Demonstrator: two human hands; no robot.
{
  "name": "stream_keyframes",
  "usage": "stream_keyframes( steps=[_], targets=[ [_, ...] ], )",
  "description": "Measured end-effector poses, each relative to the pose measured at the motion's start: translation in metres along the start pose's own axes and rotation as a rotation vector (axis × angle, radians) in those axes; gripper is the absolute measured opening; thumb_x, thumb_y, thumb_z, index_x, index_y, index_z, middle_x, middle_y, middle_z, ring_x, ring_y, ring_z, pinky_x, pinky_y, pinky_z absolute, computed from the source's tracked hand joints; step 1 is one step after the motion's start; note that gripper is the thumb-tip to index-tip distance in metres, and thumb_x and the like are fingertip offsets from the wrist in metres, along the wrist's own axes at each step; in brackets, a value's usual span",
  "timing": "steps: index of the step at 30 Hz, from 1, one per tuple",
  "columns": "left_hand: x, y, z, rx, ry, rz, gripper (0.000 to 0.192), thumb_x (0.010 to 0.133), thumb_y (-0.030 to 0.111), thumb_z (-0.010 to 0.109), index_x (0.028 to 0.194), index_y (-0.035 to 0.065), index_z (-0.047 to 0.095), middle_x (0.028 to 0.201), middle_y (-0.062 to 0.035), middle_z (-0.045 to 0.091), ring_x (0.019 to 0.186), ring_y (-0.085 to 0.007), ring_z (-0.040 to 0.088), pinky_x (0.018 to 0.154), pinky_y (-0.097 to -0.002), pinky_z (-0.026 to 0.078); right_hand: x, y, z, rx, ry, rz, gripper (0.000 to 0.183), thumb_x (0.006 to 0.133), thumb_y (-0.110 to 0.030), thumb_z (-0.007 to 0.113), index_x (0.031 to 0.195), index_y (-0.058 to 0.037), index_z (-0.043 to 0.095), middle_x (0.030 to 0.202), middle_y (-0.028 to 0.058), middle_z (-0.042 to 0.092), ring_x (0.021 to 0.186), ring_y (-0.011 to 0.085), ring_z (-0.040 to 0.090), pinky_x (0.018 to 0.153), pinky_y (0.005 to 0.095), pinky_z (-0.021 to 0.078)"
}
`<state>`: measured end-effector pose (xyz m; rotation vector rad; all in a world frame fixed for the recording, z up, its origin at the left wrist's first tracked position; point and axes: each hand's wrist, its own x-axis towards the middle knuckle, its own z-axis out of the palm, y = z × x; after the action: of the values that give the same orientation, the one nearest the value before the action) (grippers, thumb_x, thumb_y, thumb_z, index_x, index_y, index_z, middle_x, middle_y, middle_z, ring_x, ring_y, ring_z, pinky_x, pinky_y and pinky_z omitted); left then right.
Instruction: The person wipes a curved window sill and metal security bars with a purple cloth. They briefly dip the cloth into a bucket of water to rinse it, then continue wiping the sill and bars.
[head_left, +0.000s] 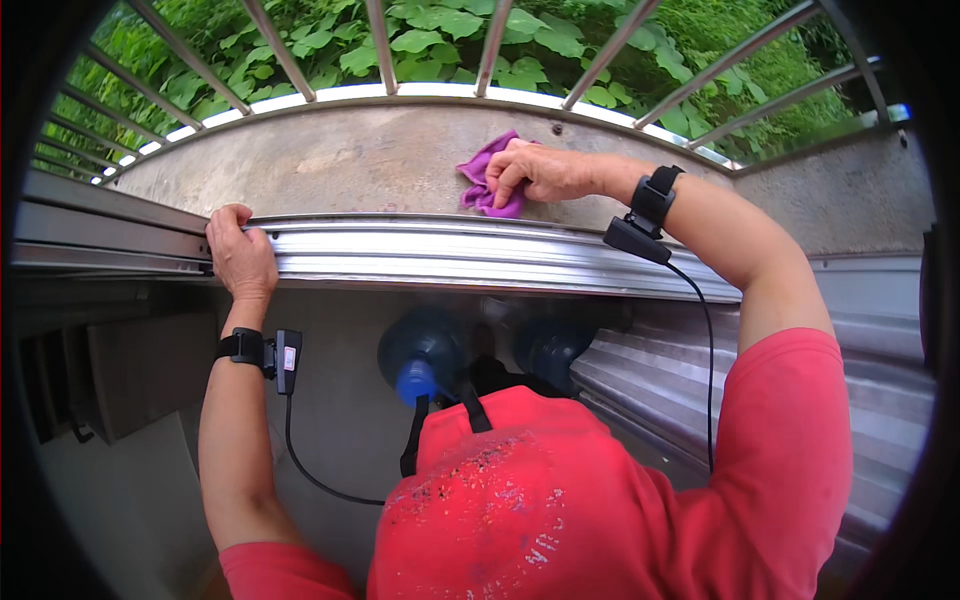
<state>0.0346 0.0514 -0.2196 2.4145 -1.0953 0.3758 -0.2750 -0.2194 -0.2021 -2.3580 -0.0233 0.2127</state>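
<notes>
My right hand (536, 171) grips a bunched purple cloth (480, 171) and presses it on the concrete window ledge (337, 161). The ledge looks stained and rough. At the left, my left hand (244, 251) curls around the end of the sliding window frame (112, 217), next to the aluminium window track (420, 251). Its fingertips reach over to the ledge side and are partly hidden. The grooved track runs across the view between me and the ledge.
Metal security bars (379, 45) line the ledge's outer edge, with leafy plants (450, 37) beyond. Below the track stand a large blue water bottle (420, 352) and another bottle (547, 345). A striped curtain (675, 360) hangs at the right. Cables (706, 360) trail from both wrist devices.
</notes>
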Motion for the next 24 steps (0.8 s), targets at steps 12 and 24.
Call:
stream_keyframes(
  steps=[12,24],
  targets=[
    [0.003,-0.008,0.006,0.043,-0.048,0.015,0.016,0.076,0.004,0.050,0.090,0.0100,0.053,0.093,-0.0057,0.054,0.096,-0.0262,0.051,0.082,-0.0398,0.043,-0.098,-0.008,-0.019,-0.297,-0.171,0.314,0.079,0.067,0.014,0.057,0.138,-0.0206,0.047,0.151,0.0134,0.028,0.131,0.0352,0.038,0.111,0.0388,0.0326],
    [0.002,-0.005,0.003,0.031,-0.043,0.035,0.013,0.077,0.004,0.049,0.086,0.0103,0.055,0.090,-0.0045,0.057,0.094,-0.0255,0.052,0.080,-0.0388,0.044,-0.100,-0.010,-0.017,-0.488,-0.218,0.019,0.061,0.078,0.003,0.062,0.134,-0.0151,0.047,0.130,0.0168,0.043,0.117,0.0348,0.046,0.098,0.0425,0.0439]
  ],
)
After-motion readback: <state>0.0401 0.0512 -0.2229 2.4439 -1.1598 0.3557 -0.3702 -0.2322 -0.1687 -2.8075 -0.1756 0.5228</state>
